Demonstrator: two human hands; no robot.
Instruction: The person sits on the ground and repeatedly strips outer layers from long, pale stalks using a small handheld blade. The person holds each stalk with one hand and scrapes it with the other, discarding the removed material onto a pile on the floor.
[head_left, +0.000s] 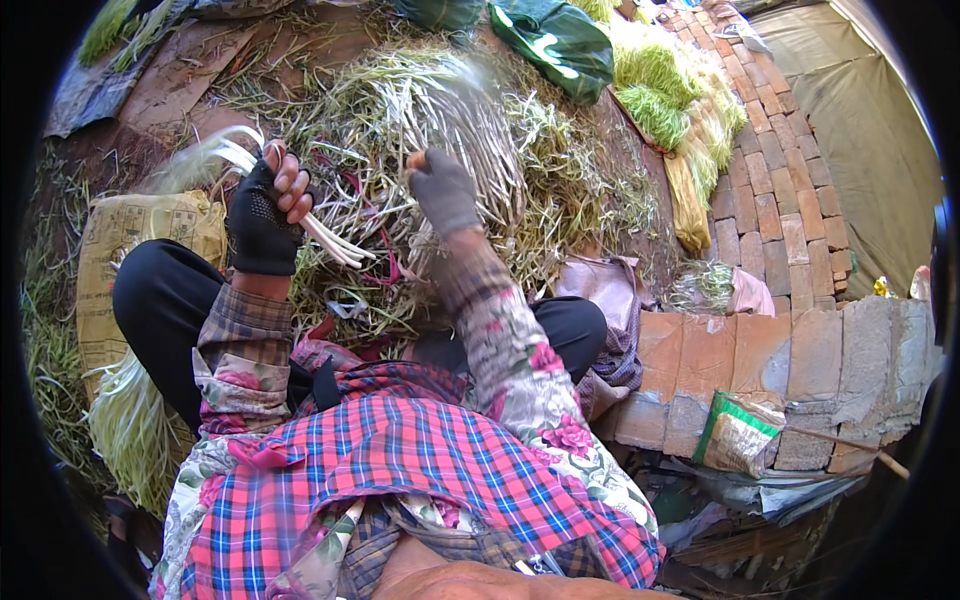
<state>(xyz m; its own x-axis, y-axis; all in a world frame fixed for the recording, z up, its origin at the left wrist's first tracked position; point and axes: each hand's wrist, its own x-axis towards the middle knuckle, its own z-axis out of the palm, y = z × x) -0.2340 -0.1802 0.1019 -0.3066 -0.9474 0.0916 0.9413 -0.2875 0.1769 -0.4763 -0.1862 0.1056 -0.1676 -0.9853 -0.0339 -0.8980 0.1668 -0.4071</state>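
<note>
My left hand (266, 214), in a black fingerless glove with grip dots, is closed around a small bunch of long white leafy stalks (334, 241). The pale cut ends point down to the right, and the other ends bend away to the upper left, where they blur. My right hand (444, 191), in a grey fingerless glove, is apart from the bunch with its fingers curled; whether anything thin is pinched there is hidden. Beyond it lies a large heap of similar white stalks (465, 127), on a bed of loose trimmings (570, 202).
Left of my knee lies a yellow printed sack (105, 277), with a bundle of pale green stalks (135, 435) nearby. Green plastic sheeting (555, 49) lies at the back. Pale green bundles (667, 90) line a brick path (772, 180). A low brick ledge (709, 352) stands right.
</note>
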